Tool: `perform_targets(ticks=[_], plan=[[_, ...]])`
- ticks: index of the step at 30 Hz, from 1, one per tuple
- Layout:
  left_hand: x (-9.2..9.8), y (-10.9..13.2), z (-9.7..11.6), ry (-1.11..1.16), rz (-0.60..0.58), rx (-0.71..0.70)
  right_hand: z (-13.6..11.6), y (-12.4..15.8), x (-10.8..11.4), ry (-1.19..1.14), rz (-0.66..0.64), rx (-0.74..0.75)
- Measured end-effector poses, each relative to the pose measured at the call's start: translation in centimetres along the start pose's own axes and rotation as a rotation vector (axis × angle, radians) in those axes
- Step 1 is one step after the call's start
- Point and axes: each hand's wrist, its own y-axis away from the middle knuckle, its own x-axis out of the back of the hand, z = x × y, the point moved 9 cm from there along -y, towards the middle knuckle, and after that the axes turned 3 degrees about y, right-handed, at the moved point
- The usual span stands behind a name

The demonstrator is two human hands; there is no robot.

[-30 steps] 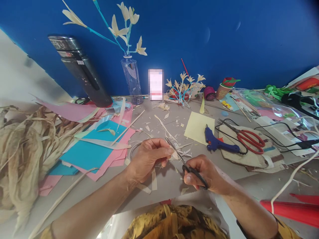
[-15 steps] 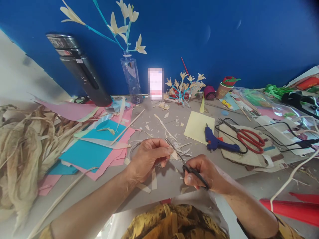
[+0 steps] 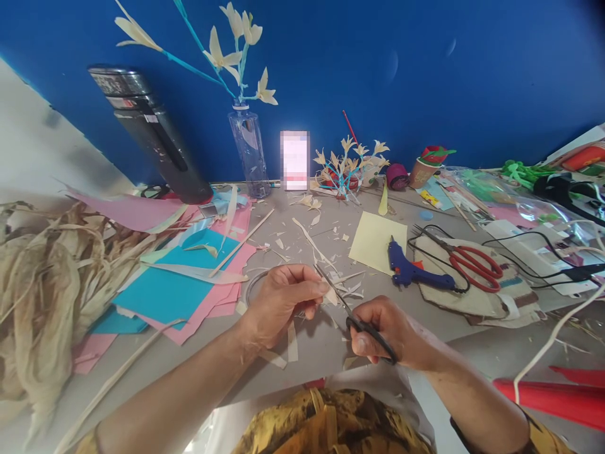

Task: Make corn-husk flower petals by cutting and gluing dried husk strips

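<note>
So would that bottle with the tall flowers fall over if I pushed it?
Probably easily: the bottle looks empty and narrow, so likely light. The flowers reach high and lean left, so it may be top-heavy. Once down, it might roll.

A blue glue gun (image 3: 410, 272) lies on the desk (image 3: 326, 347) beside a pale yellow sheet (image 3: 377, 243), with red-handled scissors (image 3: 477, 265) just right of it. At the back stand a clear bottle (image 3: 249, 154) of cream flowers and a tilted black flask (image 3: 155, 142). Dried husks (image 3: 42, 284) are piled far left, near teal paper (image 3: 165, 290).

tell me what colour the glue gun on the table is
Blue: the plastic glue gun, seen in the head view.
</note>
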Motion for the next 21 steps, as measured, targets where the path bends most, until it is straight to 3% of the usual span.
perform_targets(ticks=[15,17,21], plan=[[0.2,-0.1,-0.3,0.051,-0.012,0.008,-0.2,0.0,0.1,-0.011,0.043,0.031],[0.2,-0.1,-0.2,0.076,-0.011,0.008,-0.6,-0.2,0.5,-0.048,0.112,0.064],[0.1,0.0,-0.4,0.099,0.0,0.017,-2.0,-0.5,2.3,-0.203,0.392,0.141]])
